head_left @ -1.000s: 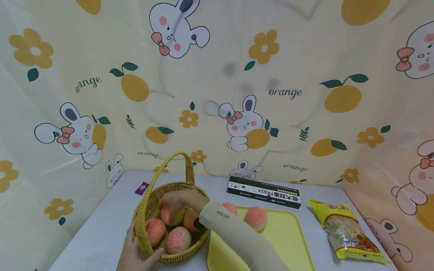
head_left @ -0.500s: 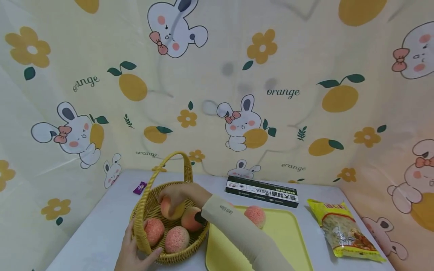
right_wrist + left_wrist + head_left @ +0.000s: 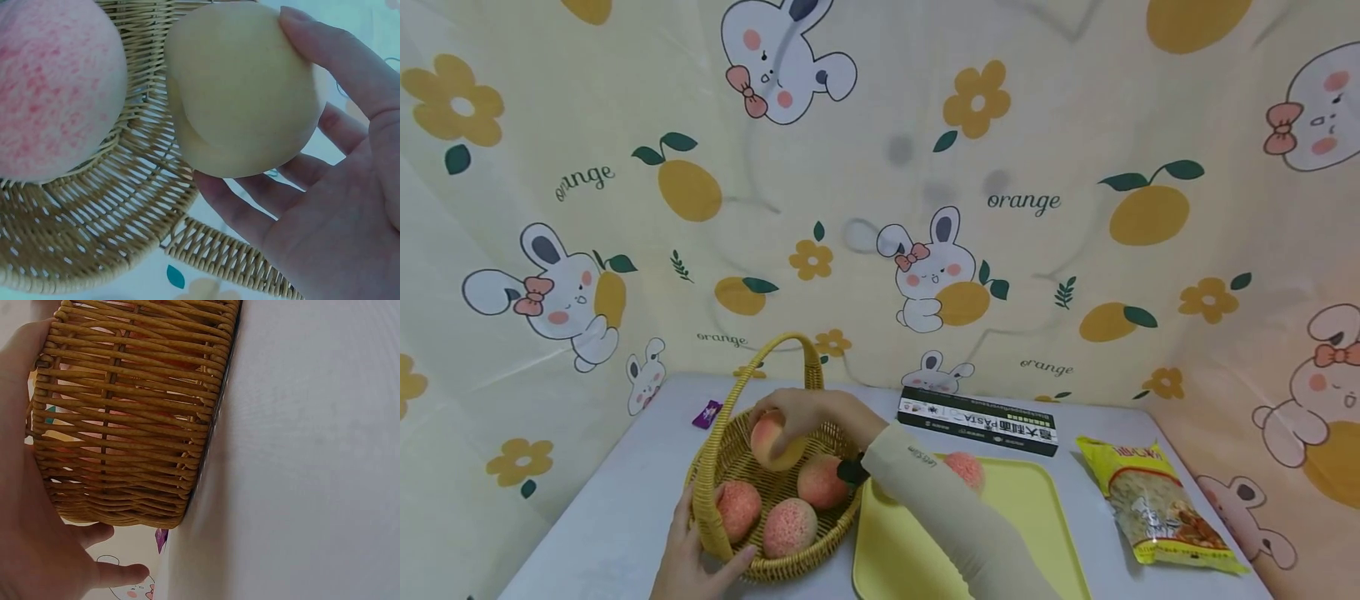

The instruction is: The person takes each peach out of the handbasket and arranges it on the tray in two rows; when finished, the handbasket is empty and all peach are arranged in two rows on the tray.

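A woven wicker basket (image 3: 722, 467) with a tall handle sits on the grey table and holds three pink peaches (image 3: 788, 527). My right hand (image 3: 805, 415) grips a fourth peach (image 3: 772, 443) from above, lifted over the basket's far side; the right wrist view shows its pale underside (image 3: 244, 94) cupped in my fingers beside another peach (image 3: 53, 87). My left hand (image 3: 688, 562) rests against the basket's near wall (image 3: 131, 419), thumb along the rim. One more peach (image 3: 964, 468) lies on the yellow tray (image 3: 1045, 533), partly behind my sleeve.
A dark pasta box (image 3: 979, 421) lies behind the tray. A yellow snack bag (image 3: 1157, 504) sits at the right. A small purple wrapper (image 3: 707, 413) lies left of the basket. A patterned cloth backdrop rises behind the table.
My right hand has lifted the peach it grips up out of the basket. The left hand stays on the basket.
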A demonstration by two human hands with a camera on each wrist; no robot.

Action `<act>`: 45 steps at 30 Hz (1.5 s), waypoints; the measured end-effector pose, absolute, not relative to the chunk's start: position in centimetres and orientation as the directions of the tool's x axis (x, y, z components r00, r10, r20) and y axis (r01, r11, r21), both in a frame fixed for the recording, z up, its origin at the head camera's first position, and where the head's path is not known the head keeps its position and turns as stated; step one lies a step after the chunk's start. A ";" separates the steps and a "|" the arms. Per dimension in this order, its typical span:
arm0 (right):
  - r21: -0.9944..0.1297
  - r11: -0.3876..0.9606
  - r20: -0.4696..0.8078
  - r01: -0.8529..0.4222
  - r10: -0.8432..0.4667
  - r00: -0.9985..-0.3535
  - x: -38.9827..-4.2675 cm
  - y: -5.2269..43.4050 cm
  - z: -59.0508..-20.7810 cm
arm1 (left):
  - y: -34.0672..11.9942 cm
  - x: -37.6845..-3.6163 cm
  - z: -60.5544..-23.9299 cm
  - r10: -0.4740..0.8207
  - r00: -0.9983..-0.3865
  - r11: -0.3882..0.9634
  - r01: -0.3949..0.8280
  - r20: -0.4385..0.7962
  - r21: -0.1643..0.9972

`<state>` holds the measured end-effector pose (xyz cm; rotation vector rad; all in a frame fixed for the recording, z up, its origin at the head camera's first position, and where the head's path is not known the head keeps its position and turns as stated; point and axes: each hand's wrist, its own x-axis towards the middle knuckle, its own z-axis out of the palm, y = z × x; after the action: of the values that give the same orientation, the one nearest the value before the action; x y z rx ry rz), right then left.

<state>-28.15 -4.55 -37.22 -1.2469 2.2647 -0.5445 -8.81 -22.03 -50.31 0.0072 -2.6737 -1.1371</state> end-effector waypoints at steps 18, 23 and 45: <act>-0.691 0.347 -0.059 -0.633 -0.901 -0.429 -28.3 -0.6 -37.6 | -22.0 -8.7 -50.2 -0.112 -0.978 0.690 0.052 0.178 0.722; -0.703 0.356 -0.027 -0.616 -0.878 -0.477 -28.4 0.2 -38.2 | -21.9 -8.8 -50.3 -0.113 -0.977 0.686 0.055 0.181 0.726; -0.761 0.336 0.045 -0.555 -0.826 -0.562 -27.9 2.7 -39.7 | -22.0 -9.1 -50.1 -0.110 -0.984 0.691 0.027 0.142 0.722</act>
<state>-27.91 2.72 -39.69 -1.2242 2.2569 -1.0755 -9.05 -21.95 -50.09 0.0672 -2.7270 -1.1682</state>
